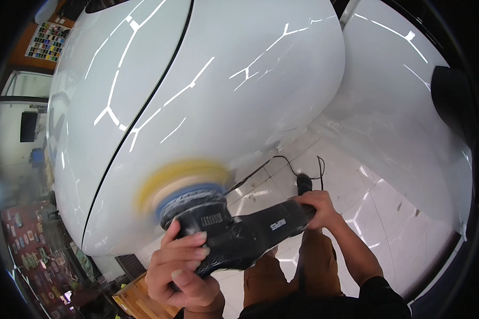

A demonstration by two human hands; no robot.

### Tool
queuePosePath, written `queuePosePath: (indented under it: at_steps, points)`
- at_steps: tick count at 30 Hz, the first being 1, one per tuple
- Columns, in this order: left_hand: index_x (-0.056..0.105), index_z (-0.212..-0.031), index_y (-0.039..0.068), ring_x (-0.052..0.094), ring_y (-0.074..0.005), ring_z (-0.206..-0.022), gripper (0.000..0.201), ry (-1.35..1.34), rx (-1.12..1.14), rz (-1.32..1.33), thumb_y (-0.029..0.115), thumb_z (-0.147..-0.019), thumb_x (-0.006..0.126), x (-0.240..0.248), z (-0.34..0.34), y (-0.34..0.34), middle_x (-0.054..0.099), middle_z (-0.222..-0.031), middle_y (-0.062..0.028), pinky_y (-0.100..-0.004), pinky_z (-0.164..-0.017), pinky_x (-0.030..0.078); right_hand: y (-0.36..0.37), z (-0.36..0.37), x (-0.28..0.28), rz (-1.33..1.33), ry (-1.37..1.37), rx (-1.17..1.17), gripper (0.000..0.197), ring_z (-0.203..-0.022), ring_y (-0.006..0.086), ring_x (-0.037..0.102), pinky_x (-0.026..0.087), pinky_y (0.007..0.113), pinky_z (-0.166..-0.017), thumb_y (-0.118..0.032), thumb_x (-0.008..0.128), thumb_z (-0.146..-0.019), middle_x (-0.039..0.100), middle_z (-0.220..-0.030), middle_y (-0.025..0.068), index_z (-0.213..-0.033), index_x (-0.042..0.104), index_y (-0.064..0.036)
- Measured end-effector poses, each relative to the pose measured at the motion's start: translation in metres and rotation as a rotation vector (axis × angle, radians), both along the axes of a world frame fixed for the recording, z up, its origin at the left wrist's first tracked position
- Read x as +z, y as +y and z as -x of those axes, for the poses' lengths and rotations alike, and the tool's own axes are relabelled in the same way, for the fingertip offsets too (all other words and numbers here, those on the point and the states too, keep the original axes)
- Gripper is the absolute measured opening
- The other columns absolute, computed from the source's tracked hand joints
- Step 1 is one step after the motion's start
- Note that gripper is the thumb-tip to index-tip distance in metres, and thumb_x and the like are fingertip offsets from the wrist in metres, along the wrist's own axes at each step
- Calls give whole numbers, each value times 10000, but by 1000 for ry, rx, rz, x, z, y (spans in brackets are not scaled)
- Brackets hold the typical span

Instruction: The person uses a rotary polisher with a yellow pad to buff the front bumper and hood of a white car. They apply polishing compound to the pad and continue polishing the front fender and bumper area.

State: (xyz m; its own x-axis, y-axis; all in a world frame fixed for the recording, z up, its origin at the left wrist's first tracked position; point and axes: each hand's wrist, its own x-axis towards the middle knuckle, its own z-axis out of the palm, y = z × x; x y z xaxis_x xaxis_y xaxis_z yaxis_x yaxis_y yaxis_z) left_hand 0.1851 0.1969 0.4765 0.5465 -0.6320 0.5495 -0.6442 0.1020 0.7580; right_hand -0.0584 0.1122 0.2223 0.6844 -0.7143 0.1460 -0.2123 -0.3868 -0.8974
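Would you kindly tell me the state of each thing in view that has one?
Polisher: held in both hands.
Polishing pad: blurred, apparently spinning.
Left hand: gripping the polisher's head end.
Right hand: closed around its rear end.
White car panel: glossy, reflecting lights.
Power cord: loosely trailing.

On the glossy white tiled floor (380, 223) stands a black shoe (304, 183); a black cable (275, 156) bends just beyond its far side.

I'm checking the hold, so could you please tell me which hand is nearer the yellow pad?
The left hand, holding the polisher near the pad; the right hand grips the rear end.
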Motion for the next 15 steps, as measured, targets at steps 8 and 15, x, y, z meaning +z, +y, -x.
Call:
queuePosePath:
  at_steps: [8,15]
  points:
    - [690,-867,-2,791,-317,-852,169,19,-290,-85,125,-969,645,20,35,-82,758,-810,-127,-557,-1037,536,-9,38,6,-197,-46,-118,518,-761,285,718,570,362,-729,-212,901,-574,745,-856,100,-1058,777,-72]
    - [711,-825,4,723,-198,-735,52,74,-343,-90,2,-873,732,44,56,-143,730,-762,-75,-432,-919,583,4,58,48,-573,-21,-187,457,-745,159,683,530,311,-723,-233,906,-656,724,-839,102,-1028,747,-20]
